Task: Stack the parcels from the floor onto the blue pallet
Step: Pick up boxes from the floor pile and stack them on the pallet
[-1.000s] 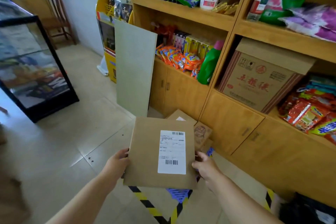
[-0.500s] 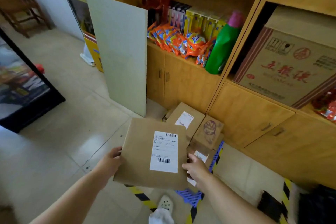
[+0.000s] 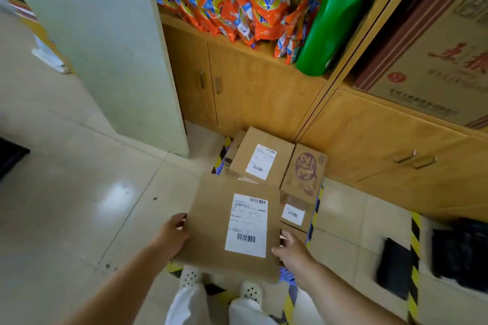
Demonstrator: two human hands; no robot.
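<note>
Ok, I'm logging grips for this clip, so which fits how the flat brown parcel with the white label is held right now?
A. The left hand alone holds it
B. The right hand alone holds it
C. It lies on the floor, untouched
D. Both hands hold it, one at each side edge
D: the left hand grips the flat brown parcel at its left edge and the right hand at its right edge, over the boxes below.

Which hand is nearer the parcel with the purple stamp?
Right. The right hand grips the held parcel's edge just below the purple-stamped parcel; the left hand grips the far edge.
</note>
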